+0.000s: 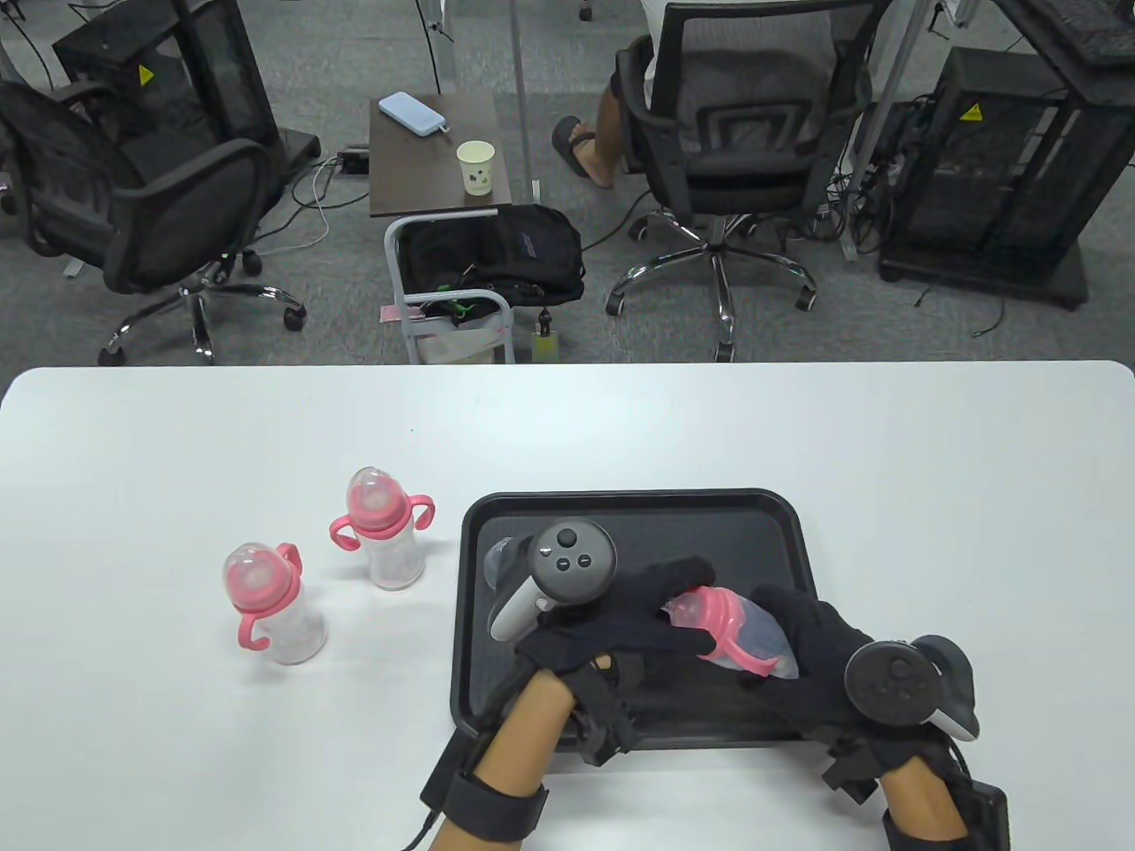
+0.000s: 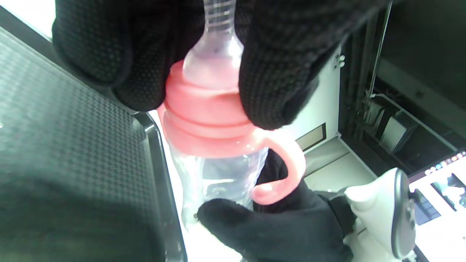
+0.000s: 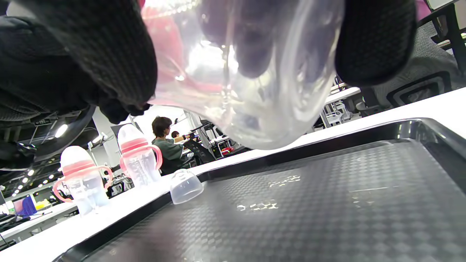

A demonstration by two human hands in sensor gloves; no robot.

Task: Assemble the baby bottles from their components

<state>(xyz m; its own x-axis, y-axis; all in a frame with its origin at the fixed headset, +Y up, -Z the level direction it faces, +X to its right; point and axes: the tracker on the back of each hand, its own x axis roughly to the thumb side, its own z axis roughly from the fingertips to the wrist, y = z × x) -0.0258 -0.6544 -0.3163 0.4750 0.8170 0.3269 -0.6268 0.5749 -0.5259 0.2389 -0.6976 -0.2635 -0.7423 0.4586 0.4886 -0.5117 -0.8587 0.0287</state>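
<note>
Over the black tray (image 1: pixel 780 523), both hands hold one baby bottle (image 1: pixel 740 634) tilted on its side. My right hand (image 1: pixel 798 643) grips its clear body (image 3: pixel 247 83). My left hand (image 1: pixel 661 612) grips the pink collar (image 2: pixel 207 116) with the clear nipple (image 2: pixel 214 54) between its fingers (image 2: pixel 276 72). A pink handle (image 2: pixel 280 174) sticks out below the collar. A clear dome cap (image 3: pixel 185 185) lies in the tray's far left corner (image 1: pixel 498 558). Two assembled capped bottles stand on the table left of the tray, one nearer me (image 1: pixel 270 603) and one farther (image 1: pixel 386 532).
The white table (image 1: pixel 798 425) extends all around the tray. Beyond its far edge stand office chairs (image 1: pixel 736 133), a small side table with a paper cup (image 1: pixel 474 167), and a black bag (image 1: pixel 497 253).
</note>
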